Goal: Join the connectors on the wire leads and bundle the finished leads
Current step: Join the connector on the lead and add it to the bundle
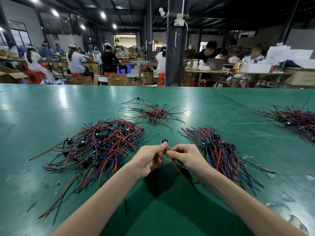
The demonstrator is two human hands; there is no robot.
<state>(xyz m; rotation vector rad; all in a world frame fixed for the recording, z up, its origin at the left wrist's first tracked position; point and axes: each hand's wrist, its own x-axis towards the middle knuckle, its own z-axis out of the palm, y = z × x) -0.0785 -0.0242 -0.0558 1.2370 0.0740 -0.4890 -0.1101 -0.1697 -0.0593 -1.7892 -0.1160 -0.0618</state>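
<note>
Head view: above the counter [51, 108], a small connector [164, 141] is pinched in the left grip [150, 159], its stub wire pointing away from the person. A red-and-black lead [180, 171] is pinched in the right grip [185, 157], trailing back toward the person, its end just right of the connector.

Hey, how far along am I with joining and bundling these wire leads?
Likely done: the combed pile right of your hands, not visibly tied. In hand: one lead pinched between left hand and right hand. Left: the big tangled pile on your left and the small scatter beyond it.
</note>
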